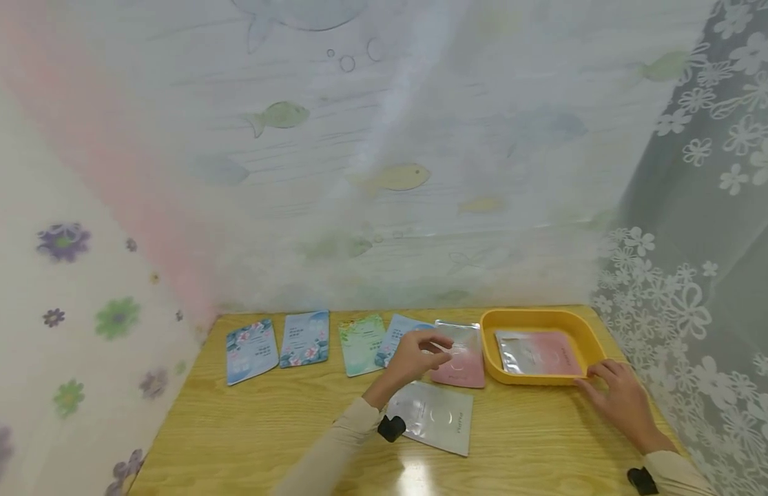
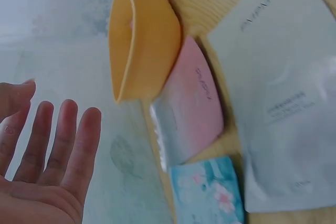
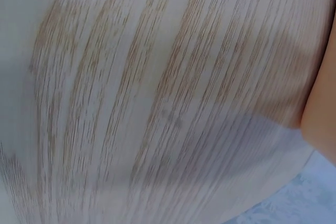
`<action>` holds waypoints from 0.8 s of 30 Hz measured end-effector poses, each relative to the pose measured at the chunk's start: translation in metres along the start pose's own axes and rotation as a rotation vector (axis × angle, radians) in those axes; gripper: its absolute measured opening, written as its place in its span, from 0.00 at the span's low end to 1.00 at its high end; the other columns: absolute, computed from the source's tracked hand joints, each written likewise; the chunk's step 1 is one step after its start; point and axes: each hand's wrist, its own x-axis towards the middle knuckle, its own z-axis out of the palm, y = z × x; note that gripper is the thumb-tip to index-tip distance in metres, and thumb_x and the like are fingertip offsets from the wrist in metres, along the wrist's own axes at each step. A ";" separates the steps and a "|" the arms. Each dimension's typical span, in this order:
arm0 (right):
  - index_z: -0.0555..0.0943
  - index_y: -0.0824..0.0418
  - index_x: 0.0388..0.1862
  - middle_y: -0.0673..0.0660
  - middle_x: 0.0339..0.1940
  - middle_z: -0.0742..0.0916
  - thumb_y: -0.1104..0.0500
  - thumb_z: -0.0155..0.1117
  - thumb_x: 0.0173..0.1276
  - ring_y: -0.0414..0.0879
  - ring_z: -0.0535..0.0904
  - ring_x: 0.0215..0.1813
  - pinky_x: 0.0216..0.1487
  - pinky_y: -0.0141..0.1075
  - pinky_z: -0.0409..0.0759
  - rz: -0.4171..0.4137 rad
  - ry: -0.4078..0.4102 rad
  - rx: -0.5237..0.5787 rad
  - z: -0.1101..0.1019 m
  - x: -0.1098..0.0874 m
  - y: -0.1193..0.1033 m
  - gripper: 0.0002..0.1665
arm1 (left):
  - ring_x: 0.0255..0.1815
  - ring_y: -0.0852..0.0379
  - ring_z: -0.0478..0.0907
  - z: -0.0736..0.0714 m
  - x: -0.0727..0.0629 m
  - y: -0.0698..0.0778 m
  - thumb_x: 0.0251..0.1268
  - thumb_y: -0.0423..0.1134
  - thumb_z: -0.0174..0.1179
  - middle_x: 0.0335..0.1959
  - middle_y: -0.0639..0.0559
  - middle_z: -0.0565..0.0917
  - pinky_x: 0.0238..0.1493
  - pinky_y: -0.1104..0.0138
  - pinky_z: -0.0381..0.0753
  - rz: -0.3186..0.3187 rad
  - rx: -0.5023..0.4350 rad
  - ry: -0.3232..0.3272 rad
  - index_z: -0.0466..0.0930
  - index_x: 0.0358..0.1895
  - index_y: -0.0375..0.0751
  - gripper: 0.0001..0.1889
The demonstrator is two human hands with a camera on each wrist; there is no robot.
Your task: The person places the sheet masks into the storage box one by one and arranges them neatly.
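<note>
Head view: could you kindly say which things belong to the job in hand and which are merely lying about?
Likely the job:
yellow tray, held by the right hand
pink packet inside it
packets laid out on the table

Probably just surroundings:
fish-patterned backdrop
white-flowered curtain

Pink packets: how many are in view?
2: one pink packet in the yellow tray, another pink packet on the table, left of it. More could be hidden under either.
</note>
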 end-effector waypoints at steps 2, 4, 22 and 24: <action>0.79 0.62 0.25 0.57 0.27 0.79 0.66 0.79 0.34 0.57 0.73 0.33 0.32 0.50 0.71 -0.023 -0.003 -0.003 0.000 0.000 0.001 0.18 | 0.40 0.50 0.81 -0.007 -0.009 -0.004 0.60 0.34 0.64 0.44 0.42 0.83 0.33 0.62 0.84 0.002 -0.010 0.009 0.84 0.44 0.41 0.09; 0.78 0.62 0.25 0.57 0.27 0.79 0.66 0.78 0.35 0.58 0.73 0.33 0.31 0.51 0.72 -0.047 -0.012 -0.008 0.000 0.001 0.003 0.18 | 0.42 0.44 0.80 -0.014 -0.018 -0.005 0.61 0.32 0.63 0.45 0.38 0.82 0.32 0.60 0.85 -0.002 -0.036 0.017 0.83 0.45 0.37 0.09; 0.78 0.62 0.25 0.56 0.28 0.78 0.67 0.79 0.35 0.57 0.73 0.33 0.32 0.50 0.71 -0.044 -0.011 -0.001 -0.001 -0.002 0.003 0.18 | 0.44 0.40 0.79 -0.057 -0.081 -0.048 0.62 0.29 0.61 0.47 0.29 0.78 0.40 0.43 0.80 -0.120 -0.178 0.121 0.79 0.49 0.29 0.12; 0.78 0.62 0.25 0.55 0.27 0.78 0.66 0.79 0.35 0.56 0.73 0.33 0.32 0.49 0.71 -0.038 -0.006 -0.003 0.000 -0.001 0.003 0.18 | 0.44 0.43 0.79 -0.058 -0.085 -0.058 0.63 0.29 0.60 0.48 0.30 0.78 0.38 0.48 0.82 -0.127 -0.161 0.138 0.78 0.49 0.28 0.13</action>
